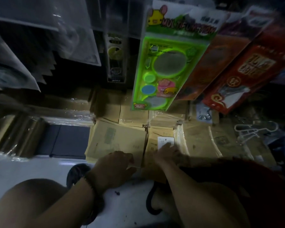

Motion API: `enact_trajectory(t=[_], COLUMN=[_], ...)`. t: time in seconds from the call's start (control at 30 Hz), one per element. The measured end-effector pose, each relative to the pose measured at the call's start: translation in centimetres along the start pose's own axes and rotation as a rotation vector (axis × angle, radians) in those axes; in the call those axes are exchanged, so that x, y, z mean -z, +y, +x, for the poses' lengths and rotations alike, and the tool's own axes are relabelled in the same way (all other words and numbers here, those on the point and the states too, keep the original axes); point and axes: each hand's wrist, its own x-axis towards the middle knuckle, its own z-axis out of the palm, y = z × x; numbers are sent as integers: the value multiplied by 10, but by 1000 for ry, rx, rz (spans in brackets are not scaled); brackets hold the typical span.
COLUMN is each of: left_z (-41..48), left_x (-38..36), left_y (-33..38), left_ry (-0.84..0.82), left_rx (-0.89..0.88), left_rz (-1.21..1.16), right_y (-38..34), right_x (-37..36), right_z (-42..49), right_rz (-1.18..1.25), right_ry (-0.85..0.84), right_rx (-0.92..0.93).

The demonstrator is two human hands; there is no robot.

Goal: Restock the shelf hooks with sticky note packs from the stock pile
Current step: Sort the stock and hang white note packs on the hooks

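Note:
The stock pile of brown paper-wrapped packs [117, 140] lies in clear plastic on the floor under the shelf. My left hand [115, 167] sits at the near edge of the left stack, fingers curled down over the edge by the gap between stacks. My right hand [166, 152] reaches onto the right stack [156, 129], its straight fingers resting on a pack with a white label [164, 139]. Dim light and blur hide the fingertips. Shelf hooks themselves are not visible.
Hanging goods crowd the space above: a green stencil-ruler pack [168, 63], an orange pack [212, 63] and red packs [247, 71]. White hangers [253, 130] lie at right. A dark flat panel [67, 140] and wrapped bundles [23, 129] sit left. My knees and sandals are below.

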Motion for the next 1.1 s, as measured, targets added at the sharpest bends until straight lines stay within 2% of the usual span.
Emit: enact_trajectory(t=[0.17, 0.3, 0.4, 0.53, 0.6, 0.67, 0.73, 0.83, 0.93, 1.03, 1.1], left_z=[5, 3, 0, -5, -6, -7, -7, -9, -13, -30, -49], left_x=[5, 3, 2, 7, 7, 10, 14, 21, 22, 24, 28], left_y=[3, 8, 7, 7, 7, 6, 3, 1, 4, 16, 31], left_ry=[21, -13, -67, -38, -20, -21, -3, 50, 117, 182, 199], left_rx=[25, 31, 20, 44, 42, 39, 46, 78, 94, 44, -4], left_rz=[-8, 22, 47, -10, -7, -25, -47, -61, -127, -325, -594], right_y=[-1, 0, 0, -2, -2, -3, -6, -7, 3, 23, 35], right_x=[-26, -31, -29, -29, -27, -8, 12, 47, 78, 98, 112], right_z=[-4, -17, -20, -31, -34, -45, -53, -69, -93, -131, -165], right_rz=[-149, -37, -4, -191, -165, -128, -22, 275, 609, 815, 926], right_ry=[121, 158, 130, 166, 200, 165, 95, 44, 35, 58, 53], right_rx=[60, 66, 163, 162, 226, 254, 277, 246, 314, 396, 459])
